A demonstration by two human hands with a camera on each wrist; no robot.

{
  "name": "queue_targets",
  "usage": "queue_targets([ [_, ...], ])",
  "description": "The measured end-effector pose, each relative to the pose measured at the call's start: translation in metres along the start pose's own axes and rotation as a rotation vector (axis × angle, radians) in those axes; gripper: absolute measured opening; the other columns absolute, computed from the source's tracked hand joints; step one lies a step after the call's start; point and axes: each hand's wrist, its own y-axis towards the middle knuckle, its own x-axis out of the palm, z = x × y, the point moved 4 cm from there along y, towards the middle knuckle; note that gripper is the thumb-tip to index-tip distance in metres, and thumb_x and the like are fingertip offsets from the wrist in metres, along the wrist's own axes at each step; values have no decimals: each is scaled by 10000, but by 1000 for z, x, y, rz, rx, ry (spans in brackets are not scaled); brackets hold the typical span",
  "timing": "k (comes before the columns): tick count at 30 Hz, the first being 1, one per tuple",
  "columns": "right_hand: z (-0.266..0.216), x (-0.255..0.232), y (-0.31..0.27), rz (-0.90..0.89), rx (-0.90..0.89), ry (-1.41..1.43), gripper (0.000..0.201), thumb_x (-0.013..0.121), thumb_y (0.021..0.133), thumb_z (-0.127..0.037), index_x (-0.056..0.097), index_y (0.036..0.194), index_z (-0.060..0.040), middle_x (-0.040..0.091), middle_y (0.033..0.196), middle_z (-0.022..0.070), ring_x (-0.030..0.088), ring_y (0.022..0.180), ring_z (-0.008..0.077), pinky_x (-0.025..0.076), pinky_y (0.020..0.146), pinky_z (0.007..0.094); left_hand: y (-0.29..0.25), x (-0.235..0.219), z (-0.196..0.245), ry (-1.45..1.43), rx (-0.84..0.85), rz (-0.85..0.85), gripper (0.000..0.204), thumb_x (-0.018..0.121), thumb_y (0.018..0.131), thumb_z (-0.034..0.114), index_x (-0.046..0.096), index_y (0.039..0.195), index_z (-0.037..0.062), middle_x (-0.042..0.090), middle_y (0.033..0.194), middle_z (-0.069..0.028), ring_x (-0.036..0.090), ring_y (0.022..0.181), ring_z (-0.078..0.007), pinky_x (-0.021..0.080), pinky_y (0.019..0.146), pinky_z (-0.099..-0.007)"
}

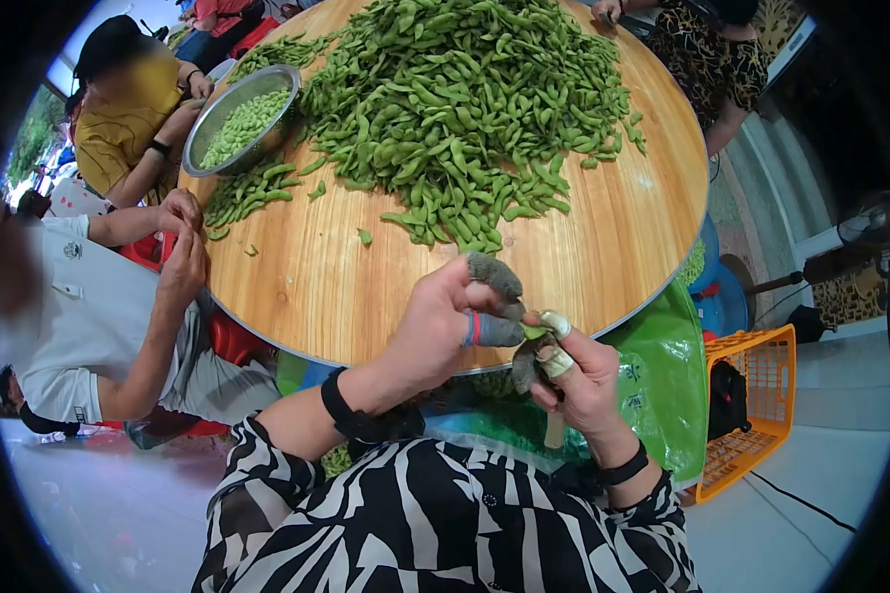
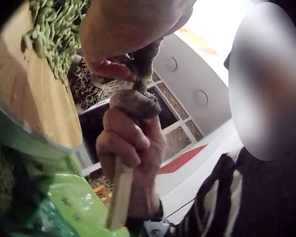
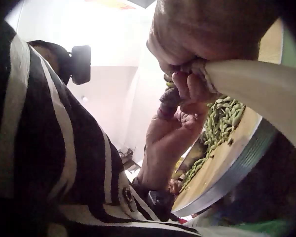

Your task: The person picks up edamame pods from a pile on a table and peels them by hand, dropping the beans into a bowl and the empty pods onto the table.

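Note:
Both hands meet over the near table edge in the head view, around a small green pod [image 1: 533, 333]. The left hand [image 1: 435, 326], with grey coverings on thumb and finger, pinches the pod's left side. On the other side the right hand [image 1: 581, 383], its fingertips wrapped in white and grey, grips it too. A pale flat strip [image 2: 119, 197] hangs from the right hand [image 2: 130, 143] in the left wrist view. The right wrist view has the left hand [image 3: 170, 133] beyond the right hand [image 3: 207, 34], fingertips together; the pod is mostly hidden there.
A large heap of green pods [image 1: 455, 109] covers much of the round wooden table [image 1: 307, 287]. At its left edge stands a metal bowl [image 1: 289, 99] of shelled beans. Other people sit around. A green bag [image 1: 663, 376] and an orange crate [image 1: 776, 395] are at the right.

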Motion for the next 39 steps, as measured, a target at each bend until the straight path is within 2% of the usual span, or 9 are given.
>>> queue_targets([
  [2, -1, -6, -4, -24, -9, -41, 375, 467, 935, 1, 487, 1309, 30, 589, 826, 34, 454, 529, 75, 379, 486, 200, 4, 4, -3, -150, -132, -4, 364, 652, 735, -89, 514, 1053, 21, 626, 924, -68, 638, 863, -175, 515, 750, -279],
  [5, -18, -6, -11, -83, -518, -859, 463, 545, 840, 58, 498, 1300, 34, 635, 946, 163, 613, 726, 193, 497, 658, 279, 5, 12, -20, -238, -256, 27, 333, 632, 751, -73, 523, 1050, 24, 632, 903, -59, 626, 812, -153, 508, 719, -264],
  [8, -14, -14, -16, -41, -526, -907, 393, 543, 846, 39, 537, 1239, 40, 630, 864, 114, 613, 708, 175, 490, 646, 283, 3, 14, -40, -25, -237, 38, 299, 619, 768, -67, 535, 1040, 25, 631, 898, -46, 611, 803, -127, 499, 707, -250],
  [14, -6, -33, -24, 254, 86, -212, 170, 519, 894, -50, 578, 1031, 31, 623, 770, 69, 478, 497, 67, 367, 440, 205, 2, 32, -38, 226, -119, -86, 272, 669, 787, -41, 570, 1035, 10, 633, 933, -41, 611, 830, -109, 511, 747, -240],
  [20, 3, -23, -23, 276, 167, 342, 140, 464, 899, -31, 547, 1001, 16, 548, 701, 50, 414, 447, 64, 333, 392, 208, -6, 37, -35, 103, -138, -146, 260, 675, 811, -27, 598, 1058, -4, 620, 977, -38, 598, 887, -107, 505, 802, -250],
  [24, 8, -27, -28, 262, 138, 176, 140, 482, 903, -51, 548, 1007, 16, 538, 704, 38, 408, 446, 61, 329, 398, 205, -7, 33, -36, 327, 72, -205, 219, 635, 840, -28, 594, 1054, -6, 605, 994, -30, 582, 903, -94, 499, 811, -245],
  [28, -2, -23, -33, 86, 77, -366, 255, 512, 910, -88, 524, 1133, 33, 533, 780, -2, 428, 550, 34, 335, 481, 191, -4, 30, -27, 291, 166, -146, 222, 661, 829, -5, 608, 1045, -11, 621, 1048, -65, 606, 923, -144, 493, 804, -271],
  [30, 2, -35, -36, 215, 119, -283, 310, 520, 917, -104, 487, 1197, 25, 534, 798, -9, 435, 587, 29, 335, 505, 183, -6, 26, -29, 237, -5, -116, 198, 650, 843, 7, 612, 1037, -3, 624, 1019, -53, 598, 910, -129, 485, 798, -259],
  [39, 2, -14, -38, 103, 106, -128, 416, 388, 1000, -150, 390, 1391, -9, 469, 683, -1, 434, 531, 50, 342, 452, 169, -14, 28, -38, 201, -204, -80, 164, 621, 887, 58, 626, 1030, -22, 637, 831, -8, 568, 738, -51, 462, 625, -197],
])
